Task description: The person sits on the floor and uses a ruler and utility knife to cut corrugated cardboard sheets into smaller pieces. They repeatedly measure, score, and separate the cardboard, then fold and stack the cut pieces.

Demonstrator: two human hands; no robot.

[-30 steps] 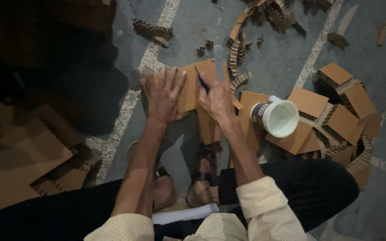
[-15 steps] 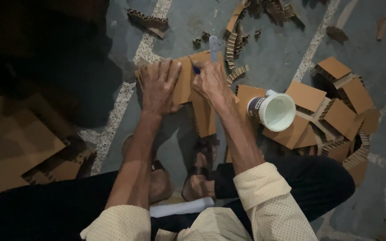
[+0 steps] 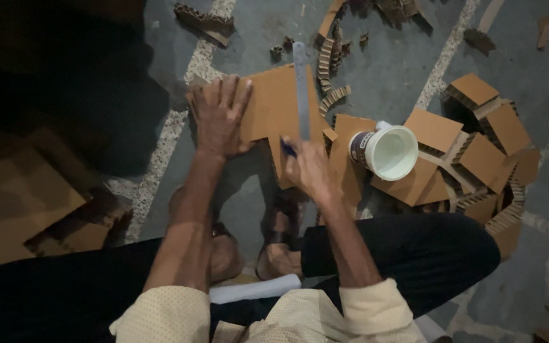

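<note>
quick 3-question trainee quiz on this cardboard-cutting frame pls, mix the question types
1. True or false: the left hand lies flat on the cardboard sheet.
2. Which thing lies along the sheet, above the right hand? A) a metal ruler B) a paint roller C) a hammer
3. Fill in: the white cup lies on its ____ among cardboard squares.

Key
1. True: palm down, fingers spread on the sheet's left part.
2. A: the metal ruler runs up from the right hand, which grips a small blue-tipped tool.
3. Side: its open mouth faces the camera.
</note>
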